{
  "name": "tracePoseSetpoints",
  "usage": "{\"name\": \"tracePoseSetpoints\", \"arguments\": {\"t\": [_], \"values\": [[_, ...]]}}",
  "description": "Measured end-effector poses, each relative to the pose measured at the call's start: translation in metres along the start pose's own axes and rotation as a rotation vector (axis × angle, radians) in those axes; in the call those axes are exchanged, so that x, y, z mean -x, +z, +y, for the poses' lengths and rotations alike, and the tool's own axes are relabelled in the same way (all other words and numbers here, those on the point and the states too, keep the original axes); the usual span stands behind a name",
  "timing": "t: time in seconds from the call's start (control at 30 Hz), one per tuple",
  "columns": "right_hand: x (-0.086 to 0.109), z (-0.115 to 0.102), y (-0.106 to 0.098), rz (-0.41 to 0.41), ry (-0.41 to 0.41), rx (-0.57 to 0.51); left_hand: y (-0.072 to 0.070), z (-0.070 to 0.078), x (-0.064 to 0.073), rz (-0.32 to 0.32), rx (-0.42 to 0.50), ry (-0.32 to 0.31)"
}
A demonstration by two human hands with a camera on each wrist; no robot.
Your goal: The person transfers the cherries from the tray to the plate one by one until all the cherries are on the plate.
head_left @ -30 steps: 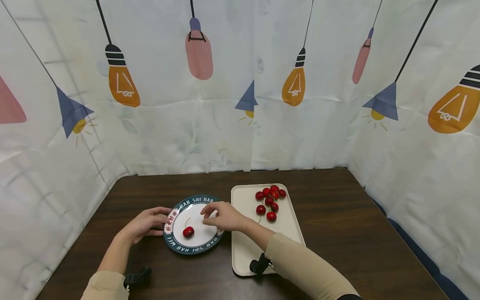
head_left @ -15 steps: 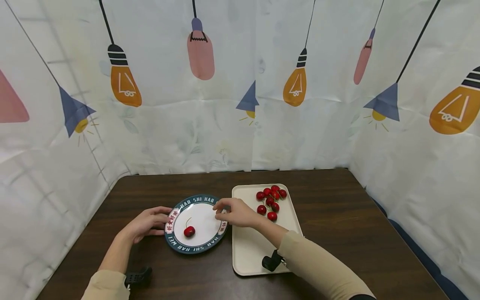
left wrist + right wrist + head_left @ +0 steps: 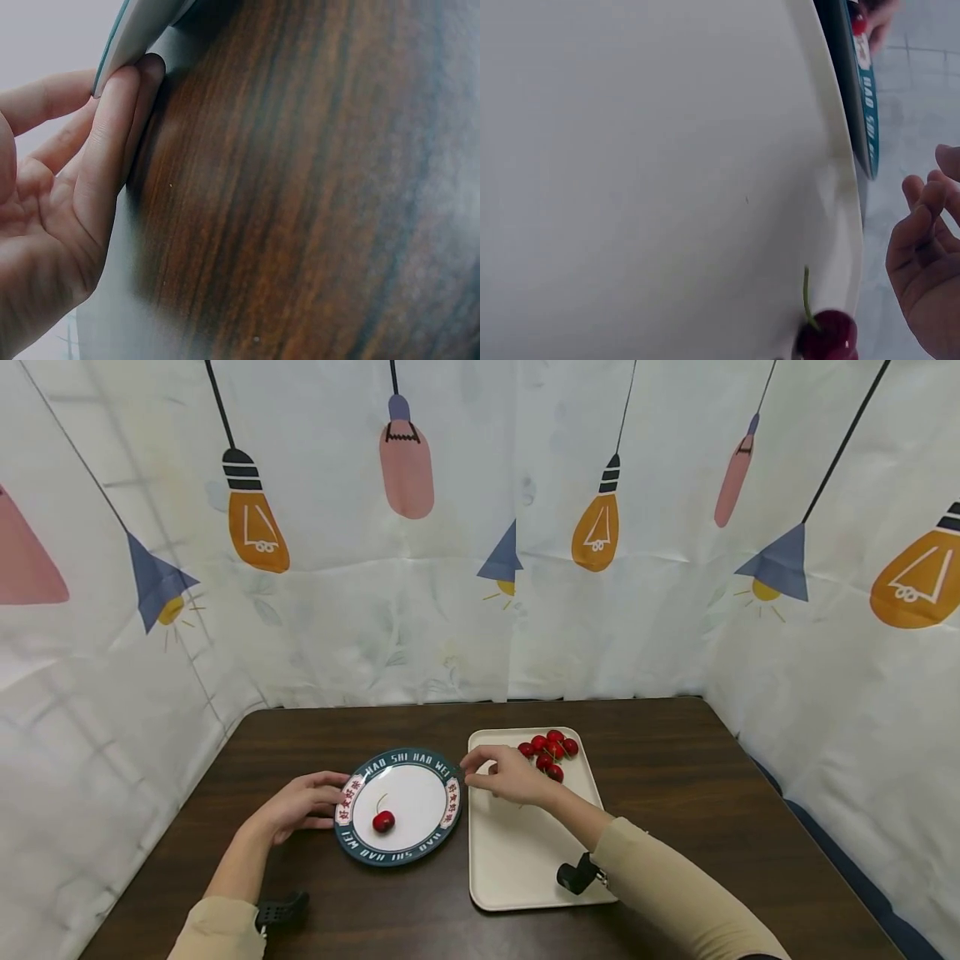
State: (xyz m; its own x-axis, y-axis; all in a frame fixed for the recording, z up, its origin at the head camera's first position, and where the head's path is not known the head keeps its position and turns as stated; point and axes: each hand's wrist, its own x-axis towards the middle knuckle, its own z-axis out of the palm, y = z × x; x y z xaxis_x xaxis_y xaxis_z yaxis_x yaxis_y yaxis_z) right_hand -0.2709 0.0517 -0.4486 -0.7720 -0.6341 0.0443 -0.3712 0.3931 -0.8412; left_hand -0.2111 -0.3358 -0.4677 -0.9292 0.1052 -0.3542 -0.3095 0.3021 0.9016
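Note:
My left hand point(image 3: 303, 806) holds the left rim of a round white plate point(image 3: 420, 802) with a dark teal lettered border. The left wrist view shows the rim between its fingers point(image 3: 112, 127). One red cherry point(image 3: 383, 822) with a thin stem lies on the plate, left of the middle. My right hand point(image 3: 510, 774) hovers over the left side of a cream tray point(image 3: 510, 860), its fingers loosely bent and holding nothing. Several cherries point(image 3: 555, 773) cluster at the tray's far right; the hand hides some. The right wrist view shows one stemmed cherry point(image 3: 832, 334) close up.
Plate and tray stand side by side on a dark brown wooden table point(image 3: 675, 818). A white curtain point(image 3: 420, 635) printed with lamps hangs behind and at both sides. Each wrist wears a black camera strap, such as the left strap point(image 3: 283, 910).
My right hand has moved right, from above the plate to above the tray, now covering some cherries. The left hand has stayed at the plate's rim, and the plate's cherry has not moved.

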Motion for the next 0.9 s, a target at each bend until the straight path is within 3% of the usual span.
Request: {"name": "tracePoseSetpoints", "arguments": {"t": [0.33, 0.73, 0.9], "values": [[0.015, 0.013, -0.033, 0.093, 0.031, 0.000, 0.000, -0.002, 0.000, 0.008, -0.006, -0.007], [0.036, 0.031, -0.059, 0.154, 0.085, -0.142, 0.002, -0.003, 0.000, 0.006, 0.001, 0.002], [0.045, 0.039, -0.071, 0.201, 0.092, -0.107, 0.003, -0.001, 0.000, 0.011, -0.006, -0.001]]}}
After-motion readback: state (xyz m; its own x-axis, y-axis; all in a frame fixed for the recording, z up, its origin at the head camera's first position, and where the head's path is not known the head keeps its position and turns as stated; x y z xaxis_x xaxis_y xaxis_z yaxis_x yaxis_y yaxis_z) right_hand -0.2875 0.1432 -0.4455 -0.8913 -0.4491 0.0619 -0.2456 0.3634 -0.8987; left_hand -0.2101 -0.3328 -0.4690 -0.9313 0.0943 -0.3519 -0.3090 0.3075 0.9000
